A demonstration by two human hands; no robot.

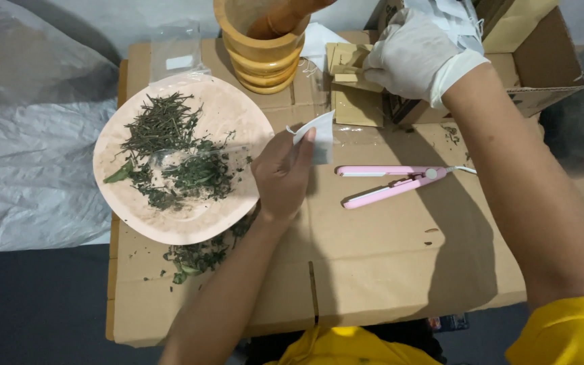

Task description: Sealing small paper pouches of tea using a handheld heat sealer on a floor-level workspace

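Observation:
My bare left hand (pixel 282 177) pinches a small white paper sachet (pixel 319 134) beside the pink plate (pixel 238 115), which holds dried green herbs (pixel 170 152). My right hand (pixel 410 54), in a white glove, reaches to the back and rests on a flap of a small brown cardboard box (pixel 353 84); its fingers curl over the flap. A pink hair-straightener-style sealing iron (pixel 390 184) lies open on the cardboard between my arms, its white cord running right.
A wooden mortar with a pestle (pixel 265 47) stands at the back. A larger open carton (pixel 535 61) holding white sachets sits at the back right. Herb crumbs (pixel 194 260) lie below the plate. A flat cardboard sheet (pixel 386 270) covers the work surface; clear plastic sheeting (pixel 28 155) lies left.

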